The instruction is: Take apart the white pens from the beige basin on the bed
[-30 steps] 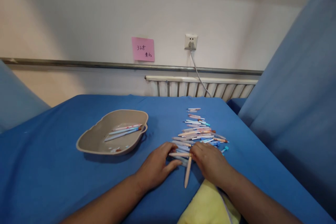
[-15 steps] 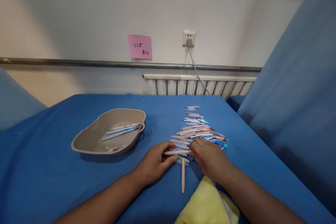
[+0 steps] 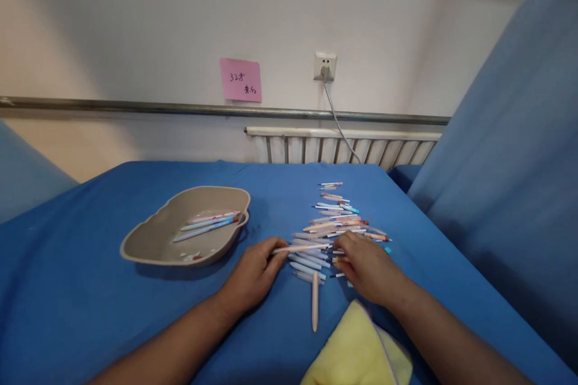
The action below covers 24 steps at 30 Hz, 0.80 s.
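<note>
A pile of several pastel pens (image 3: 336,222) lies on the blue cloth-covered table (image 3: 90,301). My left hand (image 3: 253,271) pinches the left end of a cream pen (image 3: 300,248) lifted slightly above the pile. My right hand (image 3: 368,264) rests curled on the near part of the pile, fingers closed over pens and small pen parts. One cream pen (image 3: 315,308) lies alone, pointing toward me, between my hands. A beige tray (image 3: 153,240) to the left holds three pens (image 3: 208,224) and small bits.
A yellow cloth (image 3: 361,355) lies at the near edge by my right forearm. Blue fabric rises at the right (image 3: 506,162) and far left. Behind the table are a radiator (image 3: 343,147), a wall socket with a cable (image 3: 325,66) and a pink note (image 3: 240,80).
My left hand drew the cream pen leftward and lifted it off the pile. My right hand shifted slightly right on the pile. The lone pen rolled to point toward me.
</note>
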Each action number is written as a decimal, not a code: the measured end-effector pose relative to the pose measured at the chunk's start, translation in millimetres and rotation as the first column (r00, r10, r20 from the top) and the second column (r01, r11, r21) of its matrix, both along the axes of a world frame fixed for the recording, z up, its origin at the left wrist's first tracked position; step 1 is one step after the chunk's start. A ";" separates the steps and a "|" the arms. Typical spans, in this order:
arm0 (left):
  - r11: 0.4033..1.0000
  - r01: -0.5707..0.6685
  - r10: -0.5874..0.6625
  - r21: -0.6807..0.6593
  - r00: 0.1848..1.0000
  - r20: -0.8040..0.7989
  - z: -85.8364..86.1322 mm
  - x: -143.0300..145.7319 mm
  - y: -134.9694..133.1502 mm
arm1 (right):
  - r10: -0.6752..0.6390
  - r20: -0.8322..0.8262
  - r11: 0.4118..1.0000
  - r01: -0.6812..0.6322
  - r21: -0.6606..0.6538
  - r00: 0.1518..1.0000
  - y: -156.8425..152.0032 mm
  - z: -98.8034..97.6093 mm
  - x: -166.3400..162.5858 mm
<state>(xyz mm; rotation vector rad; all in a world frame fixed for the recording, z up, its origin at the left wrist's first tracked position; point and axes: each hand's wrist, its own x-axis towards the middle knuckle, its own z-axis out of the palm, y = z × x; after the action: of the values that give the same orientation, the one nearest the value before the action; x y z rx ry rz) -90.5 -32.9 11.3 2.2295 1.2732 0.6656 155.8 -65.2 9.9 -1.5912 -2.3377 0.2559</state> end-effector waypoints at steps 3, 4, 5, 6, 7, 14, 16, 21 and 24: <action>0.999 0.044 -0.042 -0.027 0.998 0.046 -3.0 6.5 -8.1 | 0.048 -0.069 0.996 -0.043 0.074 0.996 -3.4 1.2 -7.1; 0.998 0.061 -0.058 -0.035 0.996 0.063 -4.0 9.0 -11.1 | 0.081 -0.068 0.994 -0.075 0.077 0.994 -4.5 1.4 -9.9; 0.996 0.078 -0.074 -0.044 0.994 0.077 -4.9 11.3 -13.8 | 0.109 -0.056 0.992 -0.105 0.068 0.992 -5.5 1.3 -12.4; 0.994 0.094 -0.089 -0.051 0.992 0.087 -5.4 13.2 -16.2 | 0.131 -0.039 0.990 -0.129 0.056 0.991 -6.3 1.1 -14.4; 0.993 0.107 -0.102 -0.056 0.990 0.094 -5.5 14.5 -17.9 | 0.147 -0.020 0.988 -0.146 0.045 0.989 -6.7 0.8 -15.7; 0.977 0.144 -0.135 -0.158 0.989 0.068 0.6 14.6 -18.1 | 0.193 0.058 0.979 -0.196 0.047 0.979 -4.4 -1.1 -14.1; 0.972 0.117 -0.104 -0.205 0.992 0.071 1.4 12.4 -15.0 | 0.178 0.066 0.983 -0.181 0.043 0.982 -3.0 -0.3 -11.0; 0.971 0.011 0.013 -0.241 0.995 0.099 1.1 -1.4 0.0 | 0.099 0.100 0.995 -0.100 0.003 0.990 3.0 4.6 9.3; 0.984 -0.002 0.021 -0.177 0.994 0.105 0.4 -7.5 6.1 | 0.083 0.129 0.997 -0.082 -0.016 0.988 5.6 6.7 22.4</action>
<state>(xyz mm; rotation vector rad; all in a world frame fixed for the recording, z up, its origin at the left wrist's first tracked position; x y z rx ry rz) -98.0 -26.8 11.7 2.0180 1.2427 0.6406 178.2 -59.7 16.5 -1.5609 -2.5077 0.1883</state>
